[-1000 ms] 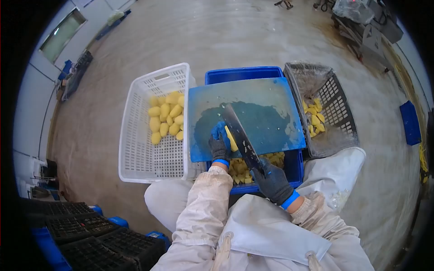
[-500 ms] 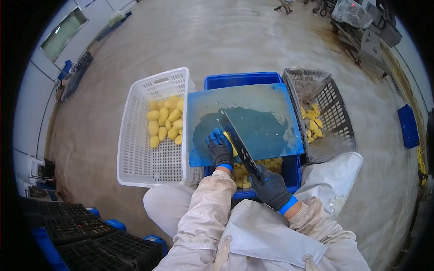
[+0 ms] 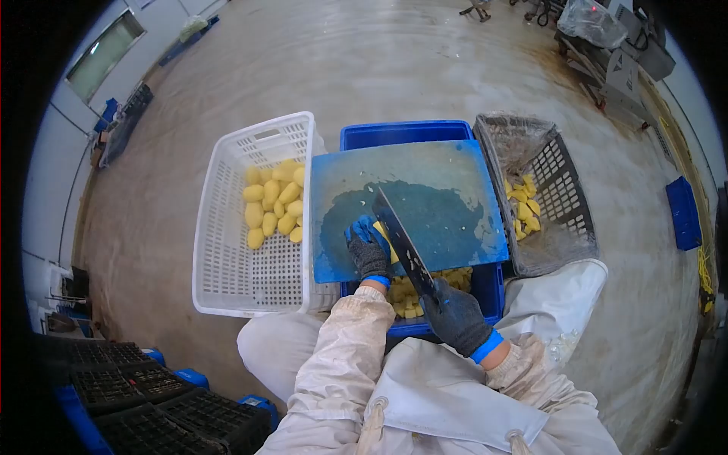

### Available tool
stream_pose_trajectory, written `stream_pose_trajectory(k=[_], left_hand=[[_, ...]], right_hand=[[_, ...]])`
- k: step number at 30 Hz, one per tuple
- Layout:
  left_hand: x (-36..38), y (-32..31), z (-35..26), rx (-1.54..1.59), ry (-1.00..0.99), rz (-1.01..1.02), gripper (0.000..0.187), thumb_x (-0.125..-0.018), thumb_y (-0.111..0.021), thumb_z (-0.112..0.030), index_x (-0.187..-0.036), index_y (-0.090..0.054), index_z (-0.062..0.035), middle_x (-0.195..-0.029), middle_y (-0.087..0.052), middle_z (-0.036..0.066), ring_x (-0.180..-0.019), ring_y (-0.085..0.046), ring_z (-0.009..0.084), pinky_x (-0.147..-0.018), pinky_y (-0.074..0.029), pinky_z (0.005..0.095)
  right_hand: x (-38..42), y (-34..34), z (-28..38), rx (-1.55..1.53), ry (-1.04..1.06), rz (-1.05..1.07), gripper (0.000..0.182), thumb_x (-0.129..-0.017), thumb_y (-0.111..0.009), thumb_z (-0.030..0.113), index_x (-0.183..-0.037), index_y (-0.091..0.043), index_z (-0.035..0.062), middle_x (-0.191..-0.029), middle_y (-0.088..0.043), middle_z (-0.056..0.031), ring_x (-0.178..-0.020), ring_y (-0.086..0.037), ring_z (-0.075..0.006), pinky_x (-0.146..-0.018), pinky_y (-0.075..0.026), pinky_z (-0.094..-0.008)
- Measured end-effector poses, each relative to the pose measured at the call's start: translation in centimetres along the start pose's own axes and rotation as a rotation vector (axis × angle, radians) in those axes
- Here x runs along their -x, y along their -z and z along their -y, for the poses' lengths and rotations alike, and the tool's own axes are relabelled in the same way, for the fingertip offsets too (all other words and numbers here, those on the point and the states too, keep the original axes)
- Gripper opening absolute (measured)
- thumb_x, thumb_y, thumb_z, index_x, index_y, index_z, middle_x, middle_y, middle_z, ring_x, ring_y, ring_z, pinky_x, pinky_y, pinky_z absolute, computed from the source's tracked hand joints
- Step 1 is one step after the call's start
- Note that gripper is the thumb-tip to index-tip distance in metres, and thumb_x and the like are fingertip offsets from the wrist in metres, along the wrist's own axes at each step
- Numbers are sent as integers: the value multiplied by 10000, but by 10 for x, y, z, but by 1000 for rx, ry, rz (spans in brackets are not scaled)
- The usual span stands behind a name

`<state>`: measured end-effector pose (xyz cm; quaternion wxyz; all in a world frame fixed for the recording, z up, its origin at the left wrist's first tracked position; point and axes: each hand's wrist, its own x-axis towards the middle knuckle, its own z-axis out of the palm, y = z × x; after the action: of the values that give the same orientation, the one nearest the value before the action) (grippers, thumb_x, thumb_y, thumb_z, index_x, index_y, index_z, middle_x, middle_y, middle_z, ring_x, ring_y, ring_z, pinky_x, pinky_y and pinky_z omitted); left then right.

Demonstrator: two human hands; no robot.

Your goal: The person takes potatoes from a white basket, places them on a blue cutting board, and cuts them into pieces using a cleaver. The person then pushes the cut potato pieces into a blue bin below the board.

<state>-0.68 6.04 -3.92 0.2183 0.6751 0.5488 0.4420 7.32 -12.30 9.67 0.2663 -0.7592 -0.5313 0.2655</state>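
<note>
My left hand [image 3: 368, 249], in a dark glove with blue fingertips, presses a piece of peeled potato [image 3: 385, 236] onto the blue cutting board [image 3: 425, 163]. The fingers are curled over the piece and hide part of it. In my gloved right hand [image 3: 456, 317] is the handle of a large cleaver [image 3: 403, 241]. Its broad dark blade slants up and left across the board, right beside the potato piece. A wet dark patch and small crumbs mark the board. Below its near edge, cut potato cubes [image 3: 409, 303] lie in a blue bin [image 3: 491, 292].
At the left a white crate [image 3: 203, 250] holds several whole peeled potatoes [image 3: 273, 199]. A grey, dirty crate [image 3: 565, 189] with potato pieces [image 3: 525, 208] stands at the right. Black crates [image 3: 144, 394] are stacked at the lower left. Equipment [image 3: 618, 64] stands at the far right.
The view has shifted very slightly. The cleaver sits marginally to the right, a little farther from the left fingers. Both hands keep their hold.
</note>
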Motion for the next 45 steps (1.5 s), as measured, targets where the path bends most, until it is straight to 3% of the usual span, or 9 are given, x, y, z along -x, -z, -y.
stream_pose_trajectory(k=[3, 7, 15, 27, 30, 35, 39, 41, 45], left_hand=[[-1, -4, 8, -119, -203, -28, 229, -904, -407, -207, -876, -516, -7, -868, -497, 202, -878, -461, 387, -799, -362, 474], [0, -4, 5, -151, -119, -20, 176, -880, -424, -170, -879, -511, -18, -876, -496, 194, -885, -462, 380, -805, -367, 473], [-4, 7, -5, -133, -250, 54, 127, -843, -446, -143, -878, -507, -37, -874, -484, 180, -882, -459, 372, -810, -361, 468], [-1, 4, 6, -195, -233, 84, 152, -853, -442, -154, -930, -524, -52, -906, -490, 179, -895, -457, 372, -802, -368, 477], [8, 10, 2, -141, -164, 162, 157, -857, -442, -165, -929, -528, -55, -901, -494, 182, -891, -464, 373, -797, -376, 468], [7, 16, 11, -134, -173, 73, 211, -901, -399, -197, -880, -556, -57, -849, -525, 164, -871, -482, 354, -779, -392, 441], [16, 39, 28, 20, 63, 38, 204, -889, -422, -188, -953, -552, -44, -899, -532, 187, -877, -489, 380, -785, -392, 448], [7, 43, 33, -250, -88, -115, 234, -904, -408, -206, -984, -550, -38, -899, -535, 190, -870, -497, 390, -808, -380, 467], [-2, 11, 47, -378, -76, -39, 239, -868, -460, -252, -970, -557, -59, -948, -527, 175, -929, -486, 374, -860, -359, 471]], right_hand=[[-6, 0, 0, 35, 11, 1, 234, -838, -530, 239, -939, -517, 29, -709, -599, -214, -664, -598, -383, -599, -470, -475], [-12, 3, -1, 47, 25, 13, 265, -840, -533, 254, -936, -515, 8, -698, -595, -225, -666, -598, -386, -603, -468, -481], [-32, 2, -13, 41, 59, 44, 356, -847, -528, 277, -949, -525, -64, -651, -578, -240, -637, -594, -396, -574, -464, -476], [-71, -49, -50, -75, 51, 44, 341, -857, -509, 279, -938, -517, -52, -732, -597, -259, -683, -601, -403, -596, -470, -475], [-108, -54, -28, 34, -66, 138, 301, -853, -514, 269, -969, -518, -10, -780, -603, -261, -744, -592, -422, -650, -469, -481], [-97, -58, -12, 6, 8, 69, 341, -844, -517, 320, -953, -521, -3, -762, -602, -255, -742, -588, -429, -648, -470, -493], [-72, -72, -5, -154, 54, 87, 331, -823, -525, 295, -932, -514, -17, -784, -606, -264, -753, -594, -428, -661, -467, -499], [-72, -73, -1, -190, 129, 35, 343, -820, -533, 297, -958, -505, -14, -772, -609, -252, -753, -593, -429, -657, -466, -500], [-62, -47, -7, -194, 60, 46, 359, -813, -546, 301, -985, -501, -11, -755, -612, -237, -733, -593, -426, -652, -465, -496]])
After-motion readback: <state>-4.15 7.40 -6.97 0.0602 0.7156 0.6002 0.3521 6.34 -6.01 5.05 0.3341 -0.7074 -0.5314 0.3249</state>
